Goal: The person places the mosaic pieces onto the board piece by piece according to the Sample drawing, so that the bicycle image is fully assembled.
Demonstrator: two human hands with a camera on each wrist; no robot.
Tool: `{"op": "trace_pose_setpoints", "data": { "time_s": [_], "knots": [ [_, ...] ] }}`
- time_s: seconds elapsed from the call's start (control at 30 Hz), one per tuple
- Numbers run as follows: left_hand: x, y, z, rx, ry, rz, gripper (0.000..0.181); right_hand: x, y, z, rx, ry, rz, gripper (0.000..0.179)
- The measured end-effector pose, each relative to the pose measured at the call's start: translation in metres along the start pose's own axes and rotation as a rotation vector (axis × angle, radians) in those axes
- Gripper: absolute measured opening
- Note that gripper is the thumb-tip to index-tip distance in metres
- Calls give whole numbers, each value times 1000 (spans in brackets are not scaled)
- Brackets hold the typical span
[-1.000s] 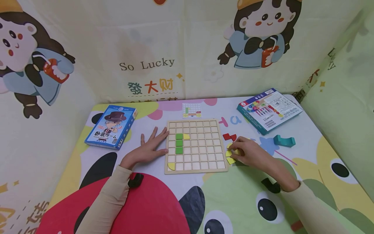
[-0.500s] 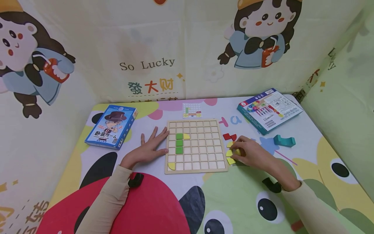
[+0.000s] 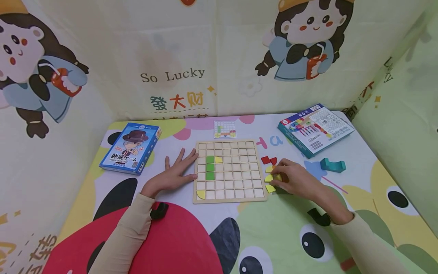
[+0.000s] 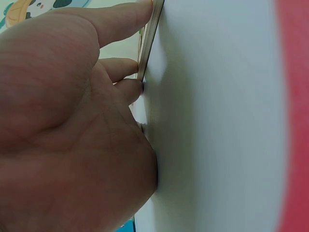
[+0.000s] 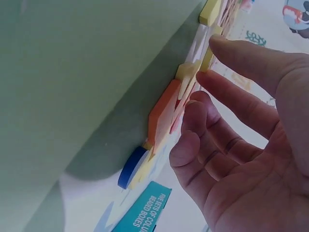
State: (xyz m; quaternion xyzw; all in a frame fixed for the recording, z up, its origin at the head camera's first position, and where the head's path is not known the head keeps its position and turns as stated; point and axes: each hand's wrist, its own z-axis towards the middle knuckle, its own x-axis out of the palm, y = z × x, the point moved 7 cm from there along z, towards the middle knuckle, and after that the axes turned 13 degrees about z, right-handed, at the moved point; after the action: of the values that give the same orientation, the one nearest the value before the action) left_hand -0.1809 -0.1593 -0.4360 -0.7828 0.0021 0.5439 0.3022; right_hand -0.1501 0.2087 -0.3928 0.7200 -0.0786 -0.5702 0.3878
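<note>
My left hand (image 3: 174,173) lies with fingers spread, its fingertips and thumb at the left edge of the wooden grid board (image 3: 230,200). On the board are several green square tiles (image 3: 210,167) in a column, a yellow quarter-round tile (image 3: 218,160) beside the top one, and another yellow corner tile (image 3: 200,195) at lower left. Right of the board, my right hand (image 3: 295,178) pinches a yellow tile (image 5: 207,59) between thumb and index finger, its other fingers curled loosely. More yellow tiles (image 3: 270,188) lie by the fingertips. An orange tile (image 5: 163,113) sits below the hand, mostly hidden in the head view.
Red tiles (image 3: 265,160) lie right of the board; a blue piece (image 5: 133,167) is under the right hand. A pattern card (image 3: 225,129) lies behind the board. A blue box (image 3: 131,148), a teal-edged box (image 3: 316,129) and a teal curved block (image 3: 333,165) stand around.
My right fingertips have shifted slightly to the right, and more of the middle yellow tile shows. My left hand and the board have stayed put.
</note>
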Motion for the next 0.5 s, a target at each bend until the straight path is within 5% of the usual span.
{"op": "trace_pose_setpoints", "data": {
  "time_s": [0.5],
  "knots": [
    [0, 1, 1, -1, 1, 4, 83, 17, 20, 14, -34, -14, 13, 29]
  ]
}}
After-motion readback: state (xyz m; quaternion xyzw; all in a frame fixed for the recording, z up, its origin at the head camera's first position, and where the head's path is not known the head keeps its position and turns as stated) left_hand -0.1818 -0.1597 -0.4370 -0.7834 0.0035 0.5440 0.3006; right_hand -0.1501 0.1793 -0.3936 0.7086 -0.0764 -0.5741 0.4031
